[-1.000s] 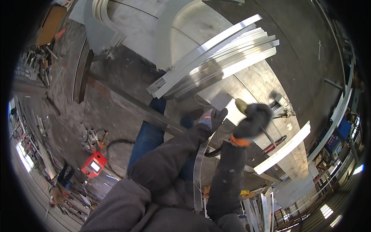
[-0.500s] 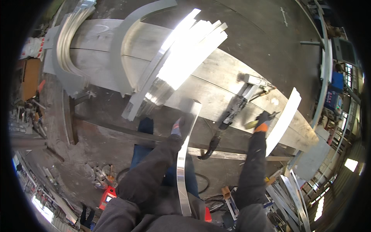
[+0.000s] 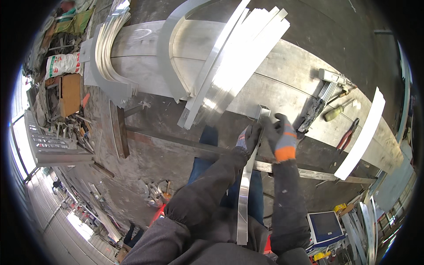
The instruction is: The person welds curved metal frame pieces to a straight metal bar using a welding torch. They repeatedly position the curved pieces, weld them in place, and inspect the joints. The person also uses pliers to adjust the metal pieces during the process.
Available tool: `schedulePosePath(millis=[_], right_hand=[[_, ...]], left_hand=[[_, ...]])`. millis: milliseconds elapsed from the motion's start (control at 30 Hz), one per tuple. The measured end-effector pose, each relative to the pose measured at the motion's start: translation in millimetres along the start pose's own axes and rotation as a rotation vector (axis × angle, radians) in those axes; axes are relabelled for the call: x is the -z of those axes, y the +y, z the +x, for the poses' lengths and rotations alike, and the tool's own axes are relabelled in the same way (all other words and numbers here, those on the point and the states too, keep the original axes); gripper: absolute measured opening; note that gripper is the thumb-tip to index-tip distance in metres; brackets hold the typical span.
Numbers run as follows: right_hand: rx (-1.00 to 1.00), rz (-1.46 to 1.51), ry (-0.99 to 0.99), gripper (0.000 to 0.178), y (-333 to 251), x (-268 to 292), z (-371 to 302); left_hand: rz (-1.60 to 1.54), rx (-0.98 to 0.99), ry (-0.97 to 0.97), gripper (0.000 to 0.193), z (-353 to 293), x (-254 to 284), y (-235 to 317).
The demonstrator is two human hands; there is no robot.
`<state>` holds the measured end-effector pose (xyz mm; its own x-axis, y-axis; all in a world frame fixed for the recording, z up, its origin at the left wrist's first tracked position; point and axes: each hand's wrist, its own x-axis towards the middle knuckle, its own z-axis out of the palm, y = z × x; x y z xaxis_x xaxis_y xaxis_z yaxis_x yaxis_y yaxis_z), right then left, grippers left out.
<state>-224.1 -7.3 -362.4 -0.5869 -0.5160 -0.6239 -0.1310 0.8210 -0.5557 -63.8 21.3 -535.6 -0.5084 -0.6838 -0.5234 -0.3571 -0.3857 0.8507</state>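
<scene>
Right hand (image 3: 282,137) moved in beside left hand (image 3: 248,138), both w/ closed grip on metal strip (image 3: 245,185).

A white woven sack (image 3: 62,64) with green and red printing lies on its side at the upper left, among clutter beside the metal worktable (image 3: 145,66). Just below it stands a brown cardboard box (image 3: 70,90), open-sided and tilted. At the lower right, on the floor near the person's right sleeve, sits a device with a flat, dark blue rectangular screen (image 3: 326,224) in a pale frame. Just beside that screen's upper corner is a small yellow box (image 3: 340,207), and another small yellow package (image 3: 321,255) lies below it.
</scene>
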Motion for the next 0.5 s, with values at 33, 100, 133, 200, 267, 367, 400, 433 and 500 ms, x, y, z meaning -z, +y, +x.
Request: schedulePosePath(millis=[33,100,133,200,267,367,400,433,500], right_hand=[[-0.010,-0.186,0.016,0.057,-14,-9,2],[0.007,-0.436,-0.008,0.060,-32,-23,5],[-0.024,-0.471,-0.027,0.057,-35,-26,7],[-0.001,-0.524,-0.032,0.051,-32,-31,10],[0.078,-0.555,0.035,0.036,-20,-36,12],[0.069,-0.523,0.048,0.032,1,-44,17],[0.070,-0.486,0.057,0.032,5,-47,19],[0.045,-0.453,0.071,0.032,8,-50,21],[0.003,-0.261,0.042,0.035,10,-52,23]], left_hand=[[0.022,-0.111,0.022,0.039,0,2,0],[-0.032,-0.144,0.000,0.043,-1,8,8],[-0.111,-0.064,-0.041,0.046,-2,12,16],[-0.027,-0.006,-0.071,0.053,-12,17,40],[0.286,-0.011,-0.063,0.063,-25,17,66],[0.341,-0.351,0.047,0.074,-34,13,93],[0.285,-0.241,0.027,0.077,-34,13,97],[0.253,-0.150,0.012,0.080,-34,13,100],[0.256,-0.028,-0.009,0.081,-35,13,102]])
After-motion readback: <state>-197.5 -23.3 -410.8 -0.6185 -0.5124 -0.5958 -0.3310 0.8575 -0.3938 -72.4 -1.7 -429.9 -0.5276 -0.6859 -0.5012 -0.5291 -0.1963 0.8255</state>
